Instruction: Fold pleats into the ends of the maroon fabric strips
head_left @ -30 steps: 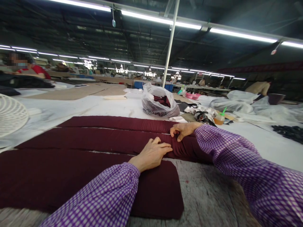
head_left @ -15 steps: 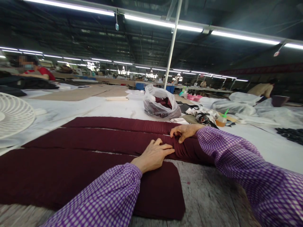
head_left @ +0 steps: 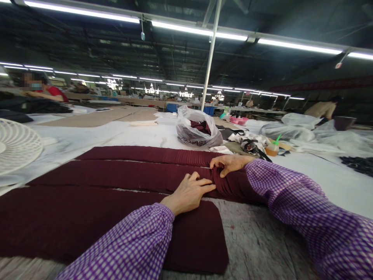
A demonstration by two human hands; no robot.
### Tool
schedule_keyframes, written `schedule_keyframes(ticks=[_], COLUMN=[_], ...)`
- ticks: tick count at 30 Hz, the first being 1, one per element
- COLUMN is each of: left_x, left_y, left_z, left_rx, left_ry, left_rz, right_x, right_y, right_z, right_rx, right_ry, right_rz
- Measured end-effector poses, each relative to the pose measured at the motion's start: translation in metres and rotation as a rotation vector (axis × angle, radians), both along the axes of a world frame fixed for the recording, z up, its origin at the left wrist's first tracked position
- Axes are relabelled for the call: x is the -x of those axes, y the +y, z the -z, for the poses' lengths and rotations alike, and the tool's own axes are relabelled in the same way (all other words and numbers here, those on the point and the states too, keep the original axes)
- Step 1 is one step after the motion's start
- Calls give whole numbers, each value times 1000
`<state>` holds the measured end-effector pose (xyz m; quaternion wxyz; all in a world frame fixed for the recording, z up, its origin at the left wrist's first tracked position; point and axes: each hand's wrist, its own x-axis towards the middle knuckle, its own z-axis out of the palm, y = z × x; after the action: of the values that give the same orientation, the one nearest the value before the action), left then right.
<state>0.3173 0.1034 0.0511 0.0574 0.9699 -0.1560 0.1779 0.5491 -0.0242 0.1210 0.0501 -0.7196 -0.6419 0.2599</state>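
Three long strips of dark maroon fabric, seemingly stacked in layers, lie side by side across the table. My left hand rests palm down, fingers spread, its fingertips touching the middle strip near its rippled part. At that strip's far edge, my right hand is curled, with fingers and thumb around a bunched fold of the fabric. Many thin creases run through the cloth there, under and beside my right hand. The nearest fabric piece lies flat beneath my left wrist and sleeve.
A clear plastic bag with maroon cloth stands beyond the strips. Right of it are fabric scraps and a small bottle of amber liquid. A white fan-like grille is at left. A person in red sits far left.
Both hands stay almost in place on the middle strip. The bunched fabric by my right hand has shifted slightly, and the view has tilted a little.
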Motion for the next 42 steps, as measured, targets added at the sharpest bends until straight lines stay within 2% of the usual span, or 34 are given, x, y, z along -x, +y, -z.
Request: schedule_keyframes(ticks=[10, 20, 27, 33, 42], left_x=[1, 1, 1, 0, -3], left_y=[1, 3, 3, 4, 5], left_z=[-4, -3, -2, -3, -3], left_rx=[-11, -30, -19, -20, -31], left_ry=[31, 36, 31, 28, 43], left_rz=[-8, -8, -1, 0, -13], right_x=[14, 15, -3, -20, -26], right_y=[-6, -11, -31, -52, -71], right_z=[-6, -9, -20, -17, -13], right_rx=[-61, 32, 115, 128, 139], right_ry=[-1, -77, -132, -83, -4], right_rz=[59, 187, 236, 243, 247])
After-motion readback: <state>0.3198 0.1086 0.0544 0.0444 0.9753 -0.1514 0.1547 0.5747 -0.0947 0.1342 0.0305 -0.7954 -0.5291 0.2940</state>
